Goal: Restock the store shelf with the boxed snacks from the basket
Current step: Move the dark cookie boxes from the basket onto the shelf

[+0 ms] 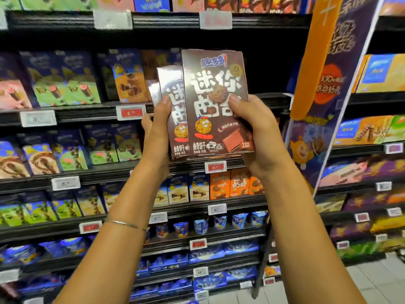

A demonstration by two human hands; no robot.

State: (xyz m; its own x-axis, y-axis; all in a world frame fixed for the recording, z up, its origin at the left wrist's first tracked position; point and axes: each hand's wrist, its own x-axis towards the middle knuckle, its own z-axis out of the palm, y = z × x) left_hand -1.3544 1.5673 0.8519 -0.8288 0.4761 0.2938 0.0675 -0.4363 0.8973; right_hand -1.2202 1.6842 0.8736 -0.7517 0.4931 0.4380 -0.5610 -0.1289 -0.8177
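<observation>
Together, left hand (156, 128) and right hand (252, 126) clasp fanned brown cookie boxes (215, 84) by their side edges; a dark shelf gap (269, 69) lies behind.

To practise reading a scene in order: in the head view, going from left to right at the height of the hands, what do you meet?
In order: white price tag → red price tag → left hand → brown cookie boxes → right hand → purple banner.
</observation>
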